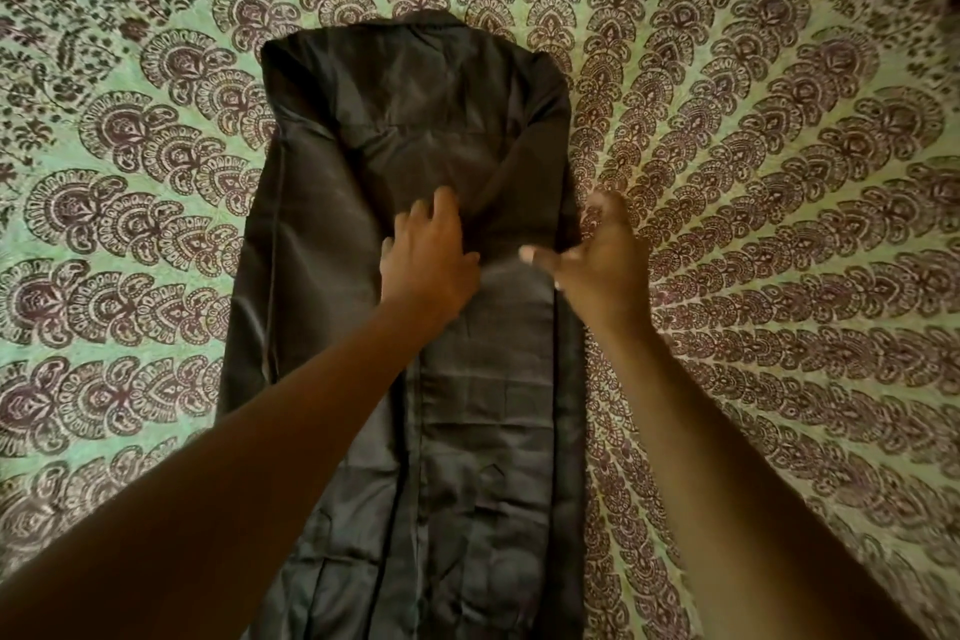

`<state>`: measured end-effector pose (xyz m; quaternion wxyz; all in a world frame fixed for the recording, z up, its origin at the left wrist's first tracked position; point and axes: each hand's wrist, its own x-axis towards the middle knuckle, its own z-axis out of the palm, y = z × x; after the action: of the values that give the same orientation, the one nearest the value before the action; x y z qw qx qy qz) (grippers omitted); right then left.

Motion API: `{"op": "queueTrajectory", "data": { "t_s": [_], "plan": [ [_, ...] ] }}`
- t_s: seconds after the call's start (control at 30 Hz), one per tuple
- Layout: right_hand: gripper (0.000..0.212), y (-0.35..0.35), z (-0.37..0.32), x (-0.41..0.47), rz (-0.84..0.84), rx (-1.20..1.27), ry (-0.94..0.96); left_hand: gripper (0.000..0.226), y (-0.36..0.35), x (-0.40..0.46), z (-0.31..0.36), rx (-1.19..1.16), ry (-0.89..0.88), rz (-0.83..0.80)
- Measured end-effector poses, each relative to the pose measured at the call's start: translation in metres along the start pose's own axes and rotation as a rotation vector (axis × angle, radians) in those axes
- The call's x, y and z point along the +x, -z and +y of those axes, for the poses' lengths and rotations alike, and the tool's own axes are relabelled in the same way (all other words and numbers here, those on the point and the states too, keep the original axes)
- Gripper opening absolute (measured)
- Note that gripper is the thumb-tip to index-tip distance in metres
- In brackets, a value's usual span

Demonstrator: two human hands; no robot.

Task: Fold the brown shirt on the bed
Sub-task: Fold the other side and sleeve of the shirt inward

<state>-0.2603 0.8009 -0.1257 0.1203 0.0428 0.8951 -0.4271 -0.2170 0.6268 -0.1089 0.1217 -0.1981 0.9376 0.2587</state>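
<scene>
Lengthwise, the creased brown shirt lies folded narrow; both hands' fingers rest relaxed on it

bed cover: green, dark paisley print | fills view | dim warm light

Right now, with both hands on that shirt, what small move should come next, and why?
Probably slide the left hand down the brown shirt to flatten the folded-in panel. Both sides already lie folded inward in a narrow strip, and the right hand rests at its right edge.
</scene>
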Motion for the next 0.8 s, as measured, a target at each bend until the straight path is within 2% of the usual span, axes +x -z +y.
{"op": "queueTrajectory", "data": {
  "t_s": [0.07,0.13,0.2,0.27,0.33,0.43,0.57,0.63,0.7,0.8],
  "plan": [
    [0.085,-0.002,0.006,-0.029,-0.065,-0.125,0.035,0.058,-0.001,-0.018,-0.003,0.099,-0.111,0.104],
    [0.084,-0.008,0.014,-0.056,-0.097,-0.253,0.1,0.049,-0.011,-0.041,-0.01,0.112,-0.181,0.141],
    [0.083,-0.012,0.021,-0.076,-0.108,-0.337,0.126,0.042,-0.028,-0.072,-0.021,0.076,-0.276,0.07],
    [0.084,-0.013,0.03,-0.093,-0.099,-0.359,0.112,0.044,-0.046,-0.105,-0.036,0.103,-0.333,-0.038],
    [0.085,-0.013,0.035,-0.113,-0.127,-0.376,0.136,0.051,-0.057,-0.131,-0.046,0.147,-0.331,-0.083],
    [0.081,-0.014,0.043,-0.143,-0.181,-0.358,0.18,0.054,-0.062,-0.156,-0.058,0.206,-0.375,-0.063],
    [0.068,-0.01,0.057,-0.174,-0.042,-0.339,0.085,0.051,-0.06,-0.184,-0.07,0.209,-0.318,-0.059],
    [0.066,-0.011,0.058,-0.195,-0.08,-0.371,0.105,0.049,-0.058,-0.199,-0.073,0.194,-0.281,-0.074],
    [0.066,-0.014,0.059,-0.222,-0.115,-0.411,0.108,0.056,-0.056,-0.216,-0.078,0.154,-0.253,-0.143],
    [0.061,-0.017,0.065,-0.261,-0.018,-0.528,0.086,0.054,-0.049,-0.247,-0.085,0.1,-0.263,-0.093]
  ]
}}
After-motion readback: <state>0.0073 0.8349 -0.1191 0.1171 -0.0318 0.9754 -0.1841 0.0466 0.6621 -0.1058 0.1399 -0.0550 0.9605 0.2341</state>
